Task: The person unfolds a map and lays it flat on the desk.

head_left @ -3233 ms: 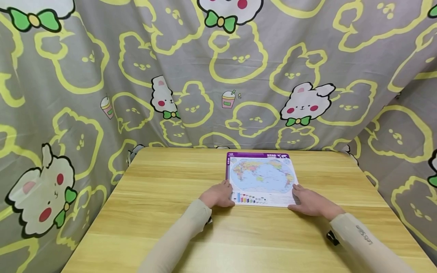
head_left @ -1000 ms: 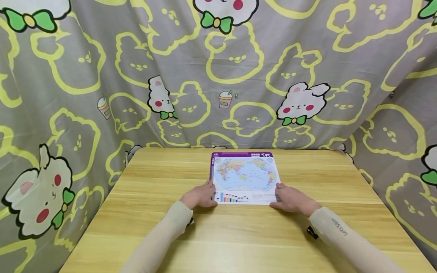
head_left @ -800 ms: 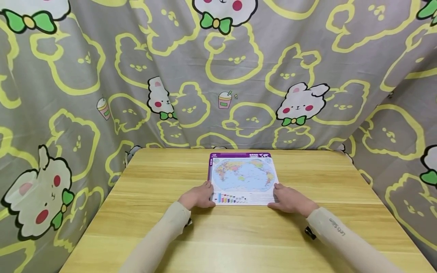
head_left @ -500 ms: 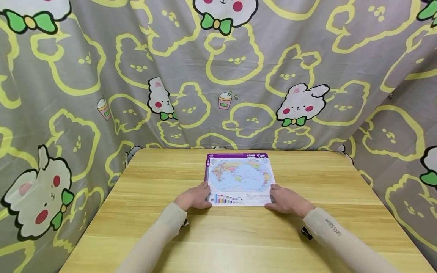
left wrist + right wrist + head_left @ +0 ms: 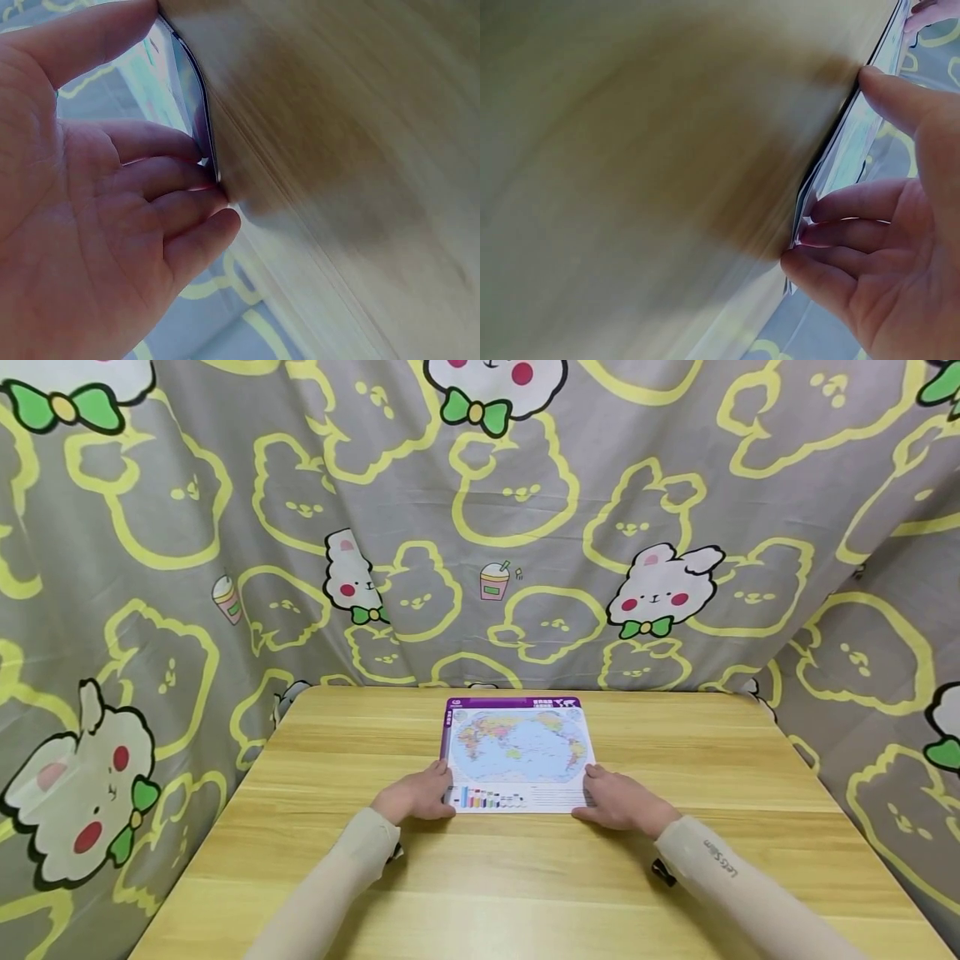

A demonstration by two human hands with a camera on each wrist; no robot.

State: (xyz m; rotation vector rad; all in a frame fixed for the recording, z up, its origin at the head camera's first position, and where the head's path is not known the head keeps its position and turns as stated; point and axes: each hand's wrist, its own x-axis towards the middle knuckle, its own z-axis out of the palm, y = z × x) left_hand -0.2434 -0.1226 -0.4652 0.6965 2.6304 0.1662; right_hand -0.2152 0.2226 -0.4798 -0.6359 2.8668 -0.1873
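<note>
A world map (image 5: 517, 747) with a purple band along its far and left edges lies flat on the wooden table. My left hand (image 5: 417, 792) touches its near left corner, thumb at the near edge and fingers along the side. At the opposite near corner, my right hand (image 5: 621, 799) rests in the same way. The left wrist view shows loosely bent fingers meeting the map's thin dark edge (image 5: 204, 94). In the right wrist view the fingertips are at the side edge of the map (image 5: 847, 161), which looks layered there, and the thumb is apart from them.
The light wooden table (image 5: 510, 885) runs out beyond the map on both sides and toward me. A grey curtain (image 5: 420, 485) with yellow outlines and white rabbits hangs behind the table and along both sides.
The map has slid to the left across the table, both hands moving along with it at its near corners. The head view has also shifted slightly.
</note>
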